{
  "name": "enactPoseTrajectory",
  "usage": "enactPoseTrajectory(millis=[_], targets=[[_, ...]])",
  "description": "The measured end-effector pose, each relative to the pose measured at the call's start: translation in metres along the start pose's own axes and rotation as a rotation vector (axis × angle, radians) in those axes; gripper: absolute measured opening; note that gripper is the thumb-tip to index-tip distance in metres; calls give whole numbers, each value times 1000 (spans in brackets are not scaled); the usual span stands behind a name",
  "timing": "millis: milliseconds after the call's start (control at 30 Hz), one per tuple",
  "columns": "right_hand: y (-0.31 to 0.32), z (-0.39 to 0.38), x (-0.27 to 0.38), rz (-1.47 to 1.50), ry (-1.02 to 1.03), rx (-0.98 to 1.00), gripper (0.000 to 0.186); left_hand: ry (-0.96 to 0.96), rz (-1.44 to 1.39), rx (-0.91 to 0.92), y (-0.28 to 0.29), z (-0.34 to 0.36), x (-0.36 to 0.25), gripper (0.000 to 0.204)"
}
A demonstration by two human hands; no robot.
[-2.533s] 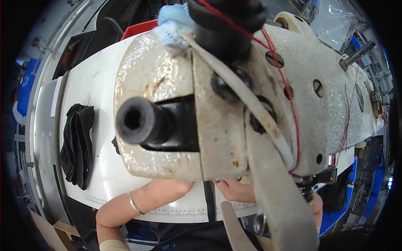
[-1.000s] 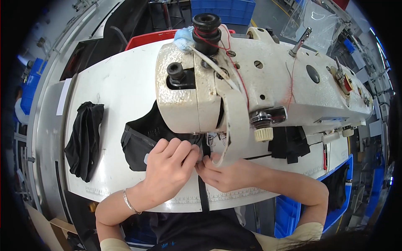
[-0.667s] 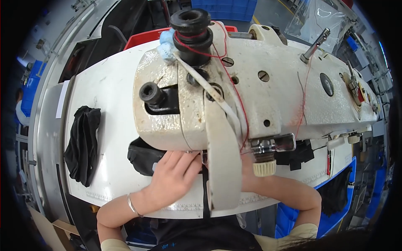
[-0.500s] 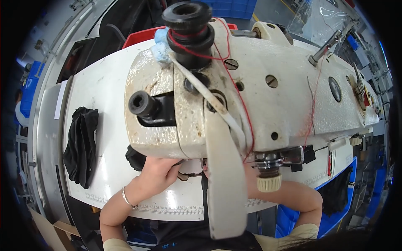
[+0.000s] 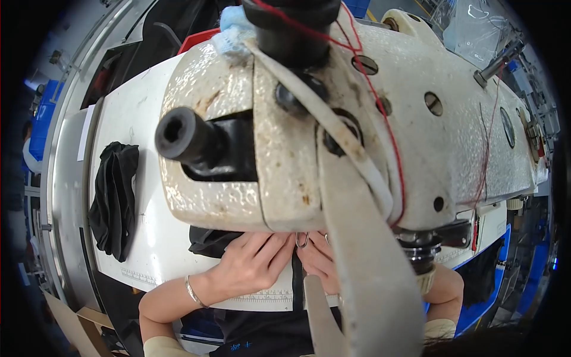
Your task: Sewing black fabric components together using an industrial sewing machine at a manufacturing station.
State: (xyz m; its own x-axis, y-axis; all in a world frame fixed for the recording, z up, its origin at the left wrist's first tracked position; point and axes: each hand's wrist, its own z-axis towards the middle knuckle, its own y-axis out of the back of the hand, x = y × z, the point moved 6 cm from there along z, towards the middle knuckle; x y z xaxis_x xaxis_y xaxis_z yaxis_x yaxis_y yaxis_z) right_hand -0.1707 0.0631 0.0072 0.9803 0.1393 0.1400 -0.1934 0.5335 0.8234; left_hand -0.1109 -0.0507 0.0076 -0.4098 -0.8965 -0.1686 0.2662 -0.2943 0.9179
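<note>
A white sewing machine head (image 5: pixel 285 196) looms over both my hands and covers part of the work beneath it. My left hand (image 5: pixel 253 265), with a silver bracelet at its wrist, has its fingers pinched together at the top of a narrow black fabric strip (image 5: pixel 298 282). On the strip's other side is my right hand (image 5: pixel 315 259), its fingers curled in against the strip, with the machine's pale lever (image 5: pixel 372 279) hiding much of it. Between the fingertips a small metal loop (image 5: pixel 302 240) shows. Bunched black cloth (image 5: pixel 211 241) lies beside my left hand, partly under the machine.
A folded black cloth pile (image 5: pixel 114 199) lies on the white table (image 5: pixel 157 238) at the left. Red thread (image 5: pixel 389 137) runs down over the machine. A ruler scale (image 5: pixel 250 298) follows the table's near edge. A blue bin (image 5: pixel 502 262) with black material stands at the right.
The machine appears larger and closer in the picture. My hands have come nearer to me from beneath its head, so more fingers show. The bunched black cloth has shifted nearer too.
</note>
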Motion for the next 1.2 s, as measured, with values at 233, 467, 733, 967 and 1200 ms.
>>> enactPoseTrajectory(millis=[233,467,733,967,1200], targets=[[-5,0,1,-96,156,120,28,77,-107,21,-14,-8,13,30],[-43,-33,-40,567,-542,242,36,110,-233,10,0,23,39,29],[18,3,13,39,188,99,34,44,430,317,42,42,-18,14],[12,-20,53,1285,-758,176,25,-38,3,596,59,31,8,14],[5,-41,62,1309,-914,138,34,-197,214,149,60,7,-45,5]])
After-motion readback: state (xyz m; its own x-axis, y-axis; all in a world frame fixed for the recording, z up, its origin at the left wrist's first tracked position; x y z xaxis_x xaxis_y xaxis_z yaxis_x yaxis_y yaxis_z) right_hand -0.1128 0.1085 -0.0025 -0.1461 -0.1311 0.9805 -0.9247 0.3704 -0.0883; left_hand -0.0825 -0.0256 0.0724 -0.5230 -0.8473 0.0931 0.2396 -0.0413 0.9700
